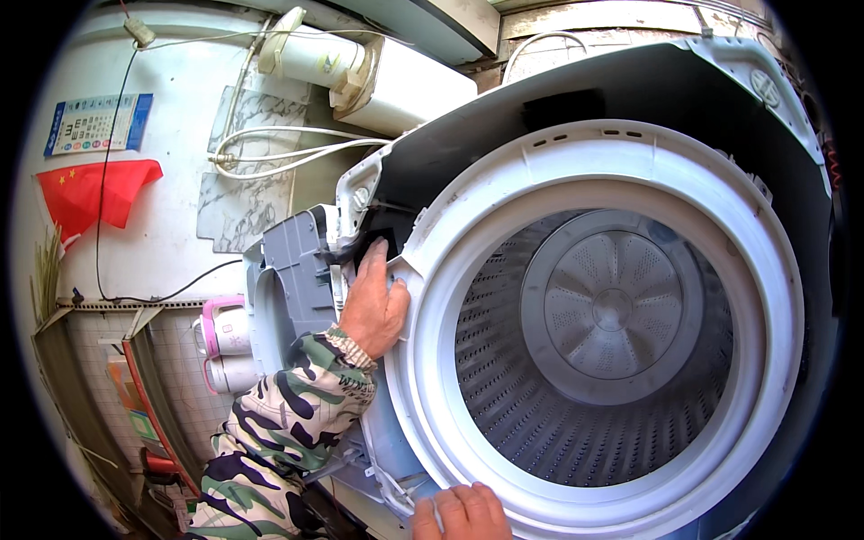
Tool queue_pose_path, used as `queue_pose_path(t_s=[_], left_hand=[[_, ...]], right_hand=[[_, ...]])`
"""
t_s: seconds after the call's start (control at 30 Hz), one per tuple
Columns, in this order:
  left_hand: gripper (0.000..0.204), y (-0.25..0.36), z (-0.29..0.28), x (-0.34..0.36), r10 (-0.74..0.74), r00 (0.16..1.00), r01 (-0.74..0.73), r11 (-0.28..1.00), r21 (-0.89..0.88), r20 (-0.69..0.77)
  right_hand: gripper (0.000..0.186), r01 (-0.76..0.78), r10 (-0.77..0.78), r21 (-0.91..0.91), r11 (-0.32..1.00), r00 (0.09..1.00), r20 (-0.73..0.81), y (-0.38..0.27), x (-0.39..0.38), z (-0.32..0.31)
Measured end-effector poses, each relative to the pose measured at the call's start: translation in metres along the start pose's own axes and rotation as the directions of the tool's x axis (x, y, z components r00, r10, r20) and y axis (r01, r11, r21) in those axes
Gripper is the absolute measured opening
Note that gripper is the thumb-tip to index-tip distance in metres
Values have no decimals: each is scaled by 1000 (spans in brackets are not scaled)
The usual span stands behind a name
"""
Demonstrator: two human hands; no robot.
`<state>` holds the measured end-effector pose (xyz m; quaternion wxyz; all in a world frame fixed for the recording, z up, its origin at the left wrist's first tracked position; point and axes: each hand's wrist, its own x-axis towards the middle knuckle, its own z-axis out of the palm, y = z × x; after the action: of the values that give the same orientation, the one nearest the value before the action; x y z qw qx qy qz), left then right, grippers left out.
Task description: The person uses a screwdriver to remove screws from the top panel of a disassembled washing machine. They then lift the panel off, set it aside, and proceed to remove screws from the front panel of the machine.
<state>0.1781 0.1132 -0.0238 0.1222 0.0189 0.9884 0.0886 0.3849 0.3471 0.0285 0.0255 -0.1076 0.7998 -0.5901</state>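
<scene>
An opened top-loading washing machine lies before me, its white tub ring around a perforated metal drum. A round, ribbed grey pulsator sits at the drum's bottom. My left hand, in a camouflage sleeve, is at the ring's left edge. Its fingers stretch into the dark gap beside the grey plastic panel; the fingertips are partly hidden in shadow. At the lower edge, my right hand has its fingers together, bent over the ring's near outer edge. Its palm and thumb are out of view.
The dark cabinet wall surrounds the tub, with a white corner bracket at the far right. Behind stand a white pipe and looped white hoses. A red flag hangs on the left wall, above a pink-and-white container.
</scene>
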Motion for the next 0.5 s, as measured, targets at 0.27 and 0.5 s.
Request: queue_pose_path(t_s=[0.27,0.5], left_hand=[[64,11,-52,-48,169,984,-171,985,35,49],[42,-30,-159,-184,-82,988,45,964,-263,-132]], right_hand=[[24,-18,31,-80,997,985,172,17,6,15],[18,-169,168,-2,986,978,119,45,7,29]])
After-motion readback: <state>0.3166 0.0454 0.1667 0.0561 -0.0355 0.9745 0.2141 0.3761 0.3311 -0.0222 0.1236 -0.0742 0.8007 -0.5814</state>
